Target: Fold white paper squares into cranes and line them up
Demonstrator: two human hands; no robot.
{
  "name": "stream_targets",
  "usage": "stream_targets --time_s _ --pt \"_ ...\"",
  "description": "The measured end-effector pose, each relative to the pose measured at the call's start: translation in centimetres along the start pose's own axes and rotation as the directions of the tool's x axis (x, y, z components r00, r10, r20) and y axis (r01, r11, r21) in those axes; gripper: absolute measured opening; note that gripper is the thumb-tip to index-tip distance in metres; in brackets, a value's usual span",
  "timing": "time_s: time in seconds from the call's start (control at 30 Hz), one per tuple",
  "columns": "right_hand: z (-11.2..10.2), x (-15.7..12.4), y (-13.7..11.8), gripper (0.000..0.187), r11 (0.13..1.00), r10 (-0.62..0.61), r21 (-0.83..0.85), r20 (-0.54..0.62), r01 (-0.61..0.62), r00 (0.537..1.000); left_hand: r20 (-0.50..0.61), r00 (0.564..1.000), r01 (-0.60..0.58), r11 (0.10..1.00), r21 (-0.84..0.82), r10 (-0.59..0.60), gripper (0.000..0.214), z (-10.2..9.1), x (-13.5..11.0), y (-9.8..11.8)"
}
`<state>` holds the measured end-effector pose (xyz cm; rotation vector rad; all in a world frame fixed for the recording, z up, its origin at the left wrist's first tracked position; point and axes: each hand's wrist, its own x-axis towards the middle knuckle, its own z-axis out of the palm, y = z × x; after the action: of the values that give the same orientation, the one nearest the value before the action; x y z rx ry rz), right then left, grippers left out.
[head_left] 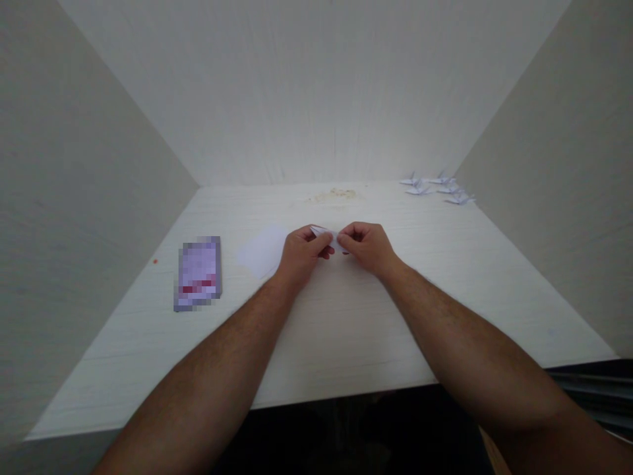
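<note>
Between my two hands is a small piece of folded white paper (pixel 320 231), held just above the table. My left hand (pixel 302 252) pinches its left part between thumb and fingers, and a pointed tip sticks out over the fingers. The right end is gripped by my right hand (pixel 368 245), thumb against the curled fingers. Much of the paper is hidden behind the fingers. Beside my left hand, loose white paper (pixel 262 251) lies flat on the table, partly covered by that hand.
Several folded white paper cranes (pixel 438 188) stand at the table's back right corner. A blurred-out flat rectangular object (pixel 198 272) lies at the left. Walls enclose the white table (pixel 336 343) at the back and both sides. Brownish marks (pixel 339 194) show near the back wall.
</note>
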<state>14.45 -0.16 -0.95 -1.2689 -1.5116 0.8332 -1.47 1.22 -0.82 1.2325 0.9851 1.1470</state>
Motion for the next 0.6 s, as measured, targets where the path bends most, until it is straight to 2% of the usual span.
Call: stream_targets --time_s 0.23,0.43,0.6 --pt "0.19 0.00 0.28 0.019 0.999 -0.006 -0.034 0.032 0.007 0.999 -0.016 0.999 -0.030 0.998 0.047 0.030 0.016 -0.07 0.03 -0.11" --pt "0.18 -0.05 0.10 0.020 0.998 -0.023 -0.050 0.005 0.023 1.000 -0.008 0.997 -0.074 0.991 0.109 0.075 0.014 0.05 -0.12 0.03" --pt "0.27 -0.21 -0.10 0.021 0.997 -0.017 -0.075 -0.005 0.017 1.000 0.008 0.996 -0.086 0.992 0.096 0.086 0.015 -0.06 -0.13 -0.04"
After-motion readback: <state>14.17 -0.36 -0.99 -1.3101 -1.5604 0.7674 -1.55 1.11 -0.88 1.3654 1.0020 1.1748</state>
